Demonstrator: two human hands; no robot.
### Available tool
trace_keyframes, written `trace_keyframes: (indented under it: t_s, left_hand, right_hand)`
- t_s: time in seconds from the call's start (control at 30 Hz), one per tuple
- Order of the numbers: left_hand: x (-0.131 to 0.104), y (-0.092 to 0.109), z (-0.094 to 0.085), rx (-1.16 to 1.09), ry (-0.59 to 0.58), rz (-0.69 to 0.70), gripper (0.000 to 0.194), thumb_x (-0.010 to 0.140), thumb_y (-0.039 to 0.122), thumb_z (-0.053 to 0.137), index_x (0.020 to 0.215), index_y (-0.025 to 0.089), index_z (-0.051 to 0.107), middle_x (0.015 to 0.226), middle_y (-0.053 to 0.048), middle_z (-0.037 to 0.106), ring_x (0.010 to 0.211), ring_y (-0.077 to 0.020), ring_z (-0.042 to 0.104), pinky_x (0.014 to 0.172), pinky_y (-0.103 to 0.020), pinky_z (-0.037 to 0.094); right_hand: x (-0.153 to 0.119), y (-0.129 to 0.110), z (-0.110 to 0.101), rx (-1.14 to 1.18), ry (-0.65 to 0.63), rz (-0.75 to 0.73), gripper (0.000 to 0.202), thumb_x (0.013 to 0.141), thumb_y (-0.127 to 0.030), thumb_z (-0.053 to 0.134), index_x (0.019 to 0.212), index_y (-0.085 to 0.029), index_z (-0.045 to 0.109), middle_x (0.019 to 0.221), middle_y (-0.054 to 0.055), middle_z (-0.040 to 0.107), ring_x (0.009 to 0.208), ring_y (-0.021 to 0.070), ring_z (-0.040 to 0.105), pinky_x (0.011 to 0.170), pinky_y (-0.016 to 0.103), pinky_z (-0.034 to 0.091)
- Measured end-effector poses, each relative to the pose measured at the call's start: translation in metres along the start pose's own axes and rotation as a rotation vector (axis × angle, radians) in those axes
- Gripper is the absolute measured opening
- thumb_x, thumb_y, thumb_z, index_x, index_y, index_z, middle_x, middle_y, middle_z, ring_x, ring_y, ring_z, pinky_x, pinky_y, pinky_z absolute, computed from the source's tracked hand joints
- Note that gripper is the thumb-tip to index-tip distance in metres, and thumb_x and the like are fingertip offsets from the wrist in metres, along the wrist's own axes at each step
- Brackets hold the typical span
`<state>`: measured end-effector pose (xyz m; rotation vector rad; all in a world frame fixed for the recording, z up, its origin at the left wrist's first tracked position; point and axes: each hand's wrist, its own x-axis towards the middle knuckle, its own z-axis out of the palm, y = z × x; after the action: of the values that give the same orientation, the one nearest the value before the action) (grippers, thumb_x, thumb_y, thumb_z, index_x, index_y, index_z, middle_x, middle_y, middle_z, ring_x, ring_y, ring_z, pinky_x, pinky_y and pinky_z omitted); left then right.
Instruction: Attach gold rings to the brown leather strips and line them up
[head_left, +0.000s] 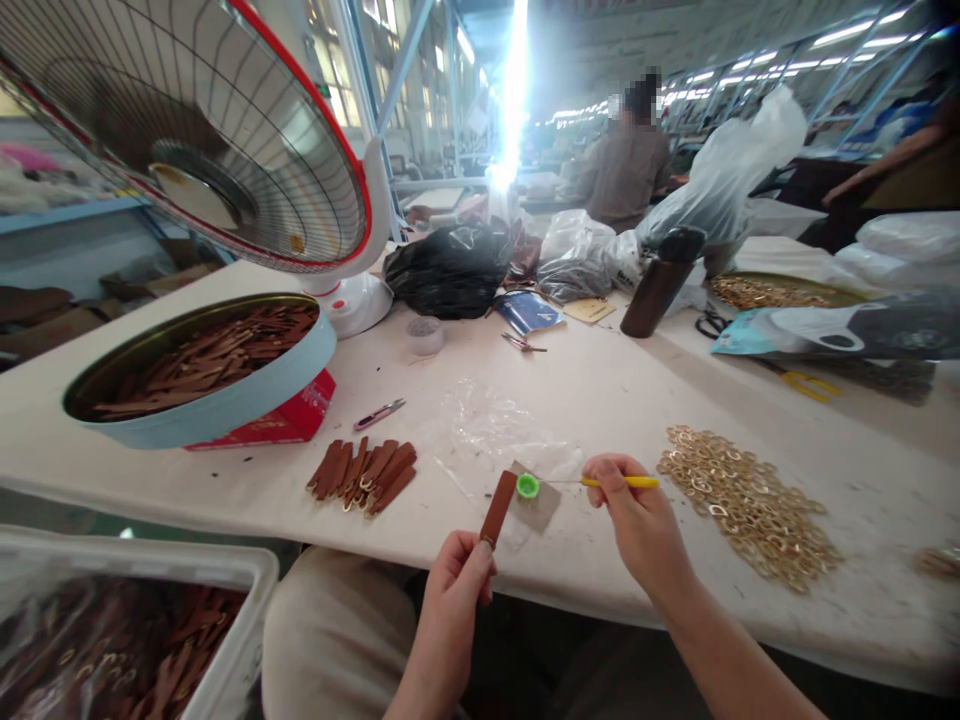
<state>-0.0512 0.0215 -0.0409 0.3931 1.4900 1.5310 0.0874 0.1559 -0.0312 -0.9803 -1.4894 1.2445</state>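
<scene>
Fingers of my left hand are pinching one brown strip upright, its top beside a green cup. My right hand is holding a yellow-handled tool narrowly, its thin tip pointing toward the cup; contact I cannot tell.

From this head view, I am judging the work partway: a small pile of ringed strips is lying on my left, seemingly assembled. Strips in a round tin and a heap of loose rings are apparently remaining; the tin strips' state I cannot tell.

The pale table is carrying snips, a fan and a dark bottle. A crate is standing lower left; beyond, a person is facing away under bright lights.
</scene>
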Motion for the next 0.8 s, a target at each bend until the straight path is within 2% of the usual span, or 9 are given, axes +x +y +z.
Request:
trace_keyframes:
  t_s: [0.1,0.17,0.3,0.53,0.7,0.8]
  left_hand:
    - [-0.004,0.0,0.005,0.032,-0.038,-0.022,0.03,0.072,0.044,0.062,0.065,0.017,0.051,0.055,0.005,0.045,0.047,-0.0074,0.032,0.049,-0.022,0.024]
    - [-0.009,0.001,0.009,0.04,-0.081,-0.021,0.031,0.071,0.046,0.063,0.066,0.017,0.052,0.058,0.005,0.048,0.047,-0.0073,0.033,0.049,-0.022,0.024]
    - [-0.023,0.006,0.013,0.038,-0.13,0.013,0.032,0.072,0.048,0.063,0.068,0.017,0.053,0.059,0.004,0.049,0.047,-0.0071,0.033,0.05,-0.022,0.025]
    - [-0.042,0.013,0.02,0.054,-0.15,0.045,0.032,0.071,0.048,0.062,0.068,0.017,0.053,0.058,0.004,0.048,0.048,-0.0081,0.034,0.05,-0.022,0.026]
    - [-0.05,0.016,0.023,0.046,-0.087,0.07,0.026,0.073,0.041,0.059,0.065,0.019,0.049,0.054,0.005,0.043,0.051,-0.01,0.033,0.053,-0.023,0.027]
    - [-0.054,0.015,0.024,0.065,-0.091,0.098,0.023,0.073,0.037,0.056,0.064,0.019,0.047,0.053,0.006,0.04,0.05,-0.0101,0.031,0.052,-0.023,0.026]
  right_hand:
    - [-0.02,-0.025,-0.004,0.394,0.03,0.082,0.028,0.084,-0.042,0.054,0.065,-0.021,0.05,0.069,-0.002,0.047,0.053,0.0107,0.037,0.05,0.025,0.033]
    - [-0.034,-0.038,-0.004,0.507,-0.006,0.107,0.03,0.084,-0.039,0.056,0.062,-0.02,0.05,0.07,-0.002,0.046,0.052,0.0098,0.035,0.048,0.024,0.031]
    - [-0.053,-0.047,-0.006,0.479,-0.084,0.111,0.029,0.087,-0.04,0.052,0.066,-0.02,0.054,0.068,-0.001,0.045,0.053,0.0103,0.036,0.05,0.025,0.029]
    - [-0.065,-0.045,-0.006,0.452,-0.162,0.094,0.03,0.089,-0.041,0.049,0.067,-0.02,0.052,0.066,-0.002,0.044,0.055,0.0116,0.037,0.053,0.027,0.03]
    - [-0.067,-0.049,-0.016,0.529,-0.049,0.047,0.033,0.085,-0.041,0.052,0.06,-0.021,0.048,0.07,-0.001,0.047,0.054,0.012,0.036,0.052,0.026,0.033]
    - [-0.072,-0.048,-0.025,0.371,-0.023,-0.032,0.04,0.087,-0.044,0.047,0.055,-0.021,0.045,0.061,-0.001,0.045,0.058,0.015,0.04,0.055,0.027,0.036]
